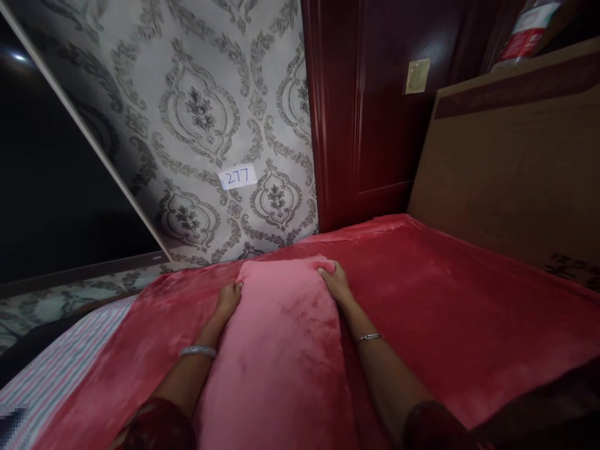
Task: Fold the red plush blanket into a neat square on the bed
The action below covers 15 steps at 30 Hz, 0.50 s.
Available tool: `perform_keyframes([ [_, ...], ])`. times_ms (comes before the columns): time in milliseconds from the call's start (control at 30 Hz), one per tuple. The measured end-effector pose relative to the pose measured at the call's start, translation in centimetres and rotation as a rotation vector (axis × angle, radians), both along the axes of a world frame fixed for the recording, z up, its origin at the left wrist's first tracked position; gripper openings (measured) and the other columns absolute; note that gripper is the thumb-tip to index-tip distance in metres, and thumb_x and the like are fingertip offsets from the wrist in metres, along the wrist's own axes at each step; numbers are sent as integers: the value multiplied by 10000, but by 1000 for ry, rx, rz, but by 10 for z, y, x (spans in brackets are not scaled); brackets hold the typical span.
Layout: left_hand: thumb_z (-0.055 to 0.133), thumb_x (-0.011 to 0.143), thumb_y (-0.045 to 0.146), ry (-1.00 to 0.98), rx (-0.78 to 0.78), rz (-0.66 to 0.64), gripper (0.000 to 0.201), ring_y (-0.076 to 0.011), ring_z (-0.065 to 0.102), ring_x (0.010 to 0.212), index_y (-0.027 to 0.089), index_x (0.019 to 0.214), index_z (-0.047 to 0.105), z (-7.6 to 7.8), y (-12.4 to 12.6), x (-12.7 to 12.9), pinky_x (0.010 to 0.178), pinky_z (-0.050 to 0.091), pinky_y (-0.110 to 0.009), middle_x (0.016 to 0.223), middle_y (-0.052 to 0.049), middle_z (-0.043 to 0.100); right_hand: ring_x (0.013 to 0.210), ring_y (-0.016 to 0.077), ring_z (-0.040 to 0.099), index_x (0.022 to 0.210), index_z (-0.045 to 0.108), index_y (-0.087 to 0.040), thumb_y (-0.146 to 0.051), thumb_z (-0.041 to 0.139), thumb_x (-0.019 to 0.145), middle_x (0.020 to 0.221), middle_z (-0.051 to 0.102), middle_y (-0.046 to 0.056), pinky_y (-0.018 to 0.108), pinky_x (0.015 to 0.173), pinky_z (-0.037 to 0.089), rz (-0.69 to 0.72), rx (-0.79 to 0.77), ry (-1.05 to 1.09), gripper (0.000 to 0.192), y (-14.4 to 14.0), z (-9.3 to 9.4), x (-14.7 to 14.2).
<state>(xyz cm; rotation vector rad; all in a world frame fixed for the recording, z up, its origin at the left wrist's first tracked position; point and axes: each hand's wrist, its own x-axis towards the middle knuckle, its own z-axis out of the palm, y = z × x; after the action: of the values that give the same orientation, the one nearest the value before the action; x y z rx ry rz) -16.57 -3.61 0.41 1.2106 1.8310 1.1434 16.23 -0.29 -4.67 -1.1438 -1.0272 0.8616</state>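
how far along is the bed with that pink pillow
The red blanket already lies spread over most of the bed, fairly smooth. In hand: the left hand and right hand each rest on a far corner of the pink pillow, lying on the blanket. Left: the blanket's left edge is rumpled, and the striped sheet shows bare beside it.

A small white paper label (238,177) is stuck on the patterned wallpaper (197,112) at the far side, handwritten "277" in blue. Dark print at the cardboard sheet's (510,181) lower right edge is too blurred to read.
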Motion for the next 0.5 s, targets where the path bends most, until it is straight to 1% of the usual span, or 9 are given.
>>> perform_keyframes([
  [67,690,730,357,-33,-54,-37,218,-348,633,1101,236,594,570,6,-8,-6,873,504,-378,692,-87,691,872,239,646,923,625,-225,-428,693,602,952,731,64,358,818,507,12,-25,5,387,-1,-1,3],
  [167,684,750,491,-181,-191,-134,288,-310,689,978,209,698,662,15,-24,-21,868,535,-394,819,-114,750,884,254,654,878,655,-213,-542,645,676,929,740,78,371,820,506,73,-29,18,386,-4,1,7],
  [267,785,658,509,-351,-278,-238,346,-292,700,998,198,792,711,18,-40,-33,912,534,-372,908,-113,773,945,259,667,876,690,-205,-615,579,736,941,752,70,371,858,512,184,18,37,448,-8,4,7],
  [300,822,619,492,-374,-279,-261,377,-298,696,1018,190,821,722,18,-43,-35,925,530,-372,927,-113,777,974,258,668,908,696,-204,-615,600,722,974,753,68,371,882,512,209,37,44,461,-9,5,5],
  [367,868,562,454,-362,-261,-275,426,-316,693,1024,169,850,734,16,-47,-35,926,529,-390,931,-118,781,1049,258,655,1014,681,-203,-577,688,655,1087,736,77,381,948,498,213,66,60,518,-11,4,0],
  [433,883,539,426,-328,-249,-253,421,-322,702,986,167,839,738,13,-47,-31,899,538,-409,893,-119,781,1127,258,628,1134,633,-197,-509,752,600,1213,690,102,394,1008,473,182,85,75,629,-12,2,-6],
  [500,871,554,419,-277,-221,-206,360,-317,712,906,182,786,731,9,-45,-26,826,555,-413,803,-107,771,1179,256,602,1206,583,-190,-445,763,593,1290,647,124,400,1036,459,151,103,87,688,-12,-1,-9],
])
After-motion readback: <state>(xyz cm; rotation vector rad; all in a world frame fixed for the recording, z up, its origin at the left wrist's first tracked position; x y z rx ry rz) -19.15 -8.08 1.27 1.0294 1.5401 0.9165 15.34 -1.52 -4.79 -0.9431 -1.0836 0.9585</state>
